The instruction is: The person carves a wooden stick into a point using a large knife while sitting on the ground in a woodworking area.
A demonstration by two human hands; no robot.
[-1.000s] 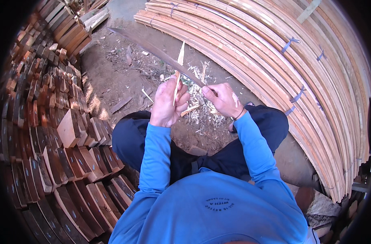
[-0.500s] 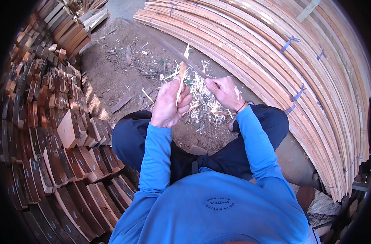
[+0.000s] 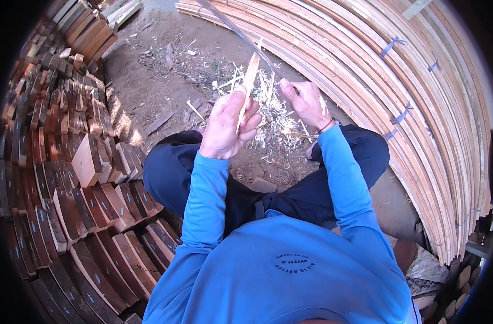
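Observation:
My left hand [image 3: 228, 125] is closed around the lower part of a pale, pointed sliver of wood [image 3: 250, 76], its tip aimed away from me. To the right, my right hand [image 3: 308, 106] grips the near end of a long knife [image 3: 236, 31], the handle mostly hidden by the fingers. The narrow dark blade slants up and to the left, passing close by the sliver's tip; whether they touch I cannot tell. Under both hands, pale wood shavings [image 3: 279, 135] litter the ground between my crossed legs.
Stacked wooden blocks [image 3: 90, 216] rise close on my left. Long wooden strips [image 3: 365, 70], bundled with blue ties [image 3: 392, 45], curve along the far and right sides. Bare soil [image 3: 136, 70] with scattered chips lies ahead. A rough wood chunk [image 3: 425, 272] sits at lower right.
My right hand has shifted slightly right, and the blade has moved farther out toward the sliver's tip. The sliver has turned, showing a broader pale face and leaning more to the right.

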